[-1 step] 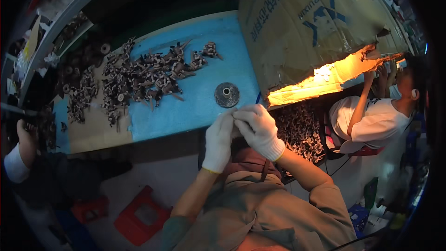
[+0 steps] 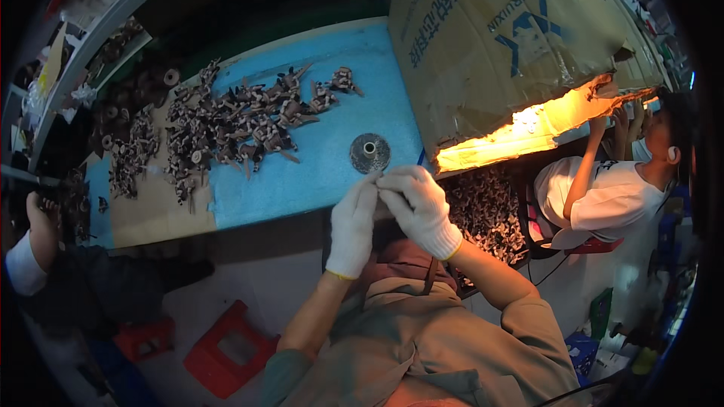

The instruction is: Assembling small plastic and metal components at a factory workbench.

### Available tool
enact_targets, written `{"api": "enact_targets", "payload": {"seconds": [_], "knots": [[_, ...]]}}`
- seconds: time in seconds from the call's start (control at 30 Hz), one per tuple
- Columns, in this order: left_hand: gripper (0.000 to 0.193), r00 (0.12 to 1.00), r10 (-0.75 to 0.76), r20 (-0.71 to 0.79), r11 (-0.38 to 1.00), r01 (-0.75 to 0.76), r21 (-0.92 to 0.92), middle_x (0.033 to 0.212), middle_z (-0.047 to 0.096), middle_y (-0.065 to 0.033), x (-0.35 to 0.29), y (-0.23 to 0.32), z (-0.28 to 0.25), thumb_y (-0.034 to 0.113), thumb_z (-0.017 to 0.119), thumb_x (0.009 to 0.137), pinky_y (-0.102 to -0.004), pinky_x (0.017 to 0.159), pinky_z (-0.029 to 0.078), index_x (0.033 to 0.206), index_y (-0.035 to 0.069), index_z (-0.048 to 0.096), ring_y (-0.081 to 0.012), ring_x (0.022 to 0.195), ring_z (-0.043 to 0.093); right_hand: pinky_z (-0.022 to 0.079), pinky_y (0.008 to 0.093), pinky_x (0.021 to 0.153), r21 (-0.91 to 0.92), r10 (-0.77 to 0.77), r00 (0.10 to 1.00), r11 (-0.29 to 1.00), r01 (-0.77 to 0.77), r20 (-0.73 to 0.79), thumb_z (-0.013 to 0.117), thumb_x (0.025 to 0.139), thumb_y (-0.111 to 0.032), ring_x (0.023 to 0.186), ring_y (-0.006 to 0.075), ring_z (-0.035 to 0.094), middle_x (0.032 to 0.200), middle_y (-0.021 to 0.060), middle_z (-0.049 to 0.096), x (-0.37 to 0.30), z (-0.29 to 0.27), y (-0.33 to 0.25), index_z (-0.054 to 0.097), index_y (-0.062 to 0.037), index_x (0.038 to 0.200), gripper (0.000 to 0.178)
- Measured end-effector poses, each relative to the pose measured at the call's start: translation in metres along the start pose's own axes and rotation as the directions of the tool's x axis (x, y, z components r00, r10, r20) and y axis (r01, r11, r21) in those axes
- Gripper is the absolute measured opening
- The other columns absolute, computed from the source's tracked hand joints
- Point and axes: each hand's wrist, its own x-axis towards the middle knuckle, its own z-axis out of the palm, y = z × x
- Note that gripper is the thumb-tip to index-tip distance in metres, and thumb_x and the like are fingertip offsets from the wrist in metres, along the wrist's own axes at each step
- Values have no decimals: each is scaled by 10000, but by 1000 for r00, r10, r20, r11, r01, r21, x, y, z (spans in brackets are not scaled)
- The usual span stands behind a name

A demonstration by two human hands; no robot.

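Observation:
Both my hands wear white knit gloves and meet fingertip to fingertip just past the near edge of the blue table top [image 2: 317, 181]. My left hand [image 2: 353, 227] is closed in a pinch. My right hand [image 2: 421, 211] pinches against it with curled fingers. Whatever lies between the fingertips is too small or too hidden to name. Right beyond them rests a round dark metal disc [image 2: 360, 158] with a short tube standing at its centre. Farther left, a heap of small brown and pinkish molded pieces [image 2: 249, 124] spreads over the table.
A large cardboard box [image 2: 467, 53] with a torn, brightly lit opening stands on the right. Below it, many small brown pieces [image 2: 486, 218] are gathered. A person [image 2: 615, 192] sits at far right; another person's arm [image 2: 34, 245] shows at left. Red stools [image 2: 226, 350] stand on the floor.

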Motion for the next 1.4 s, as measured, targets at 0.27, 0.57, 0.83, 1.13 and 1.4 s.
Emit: {"api": "enact_targets", "payload": {"seconds": [0.27,0.57,0.83,1.13,1.4], "knots": [[322,977,207,-56,877,-160,452,1202,729,-129,43,20,-37,110,548,1088,-284,839,562,1356,-10,682,-140,990,696,594,436,846,-11,345,939,939,-345,6,635,1046,-219,930,343,745,1004,155,740,49,20,18,703,-52,1076,183],[308,586,758,288,-28,-411,911,1186,753,-88,97,7,-76,113,598,1065,-330,745,594,1341,-2,675,-181,812,727,553,515,832,-380,187,969,918,-115,159,587,1069,-274,932,421,705,977,193,729,63,37,23,681,-40,1059,253],[432,980,176,95,890,-199,410,1099,741,-88,82,23,-5,219,653,1068,-245,643,529,1418,-33,642,-91,747,653,599,454,830,-295,107,992,948,-123,-71,660,1036,-194,931,385,740,1014,167,748,20,22,49,684,-58,1189,206],[396,958,287,-17,849,-247,468,1020,725,-22,92,18,2,213,658,1085,-195,583,427,1404,-21,667,-37,733,581,562,509,959,-655,928,373,269,-706,-21,636,991,-269,1082,411,699,1139,210,713,-227,-138,90,684,-67,1255,336],[389,944,330,18,769,-280,574,1098,735,-36,93,7,3,190,600,1106,-202,615,460,1436,-10,653,-50,744,586,521,505,1031,-652,857,507,438,-619,94,730,959,-339,1187,409,648,1260,221,659,-252,-127,106,575,-36,1362,528]]}}
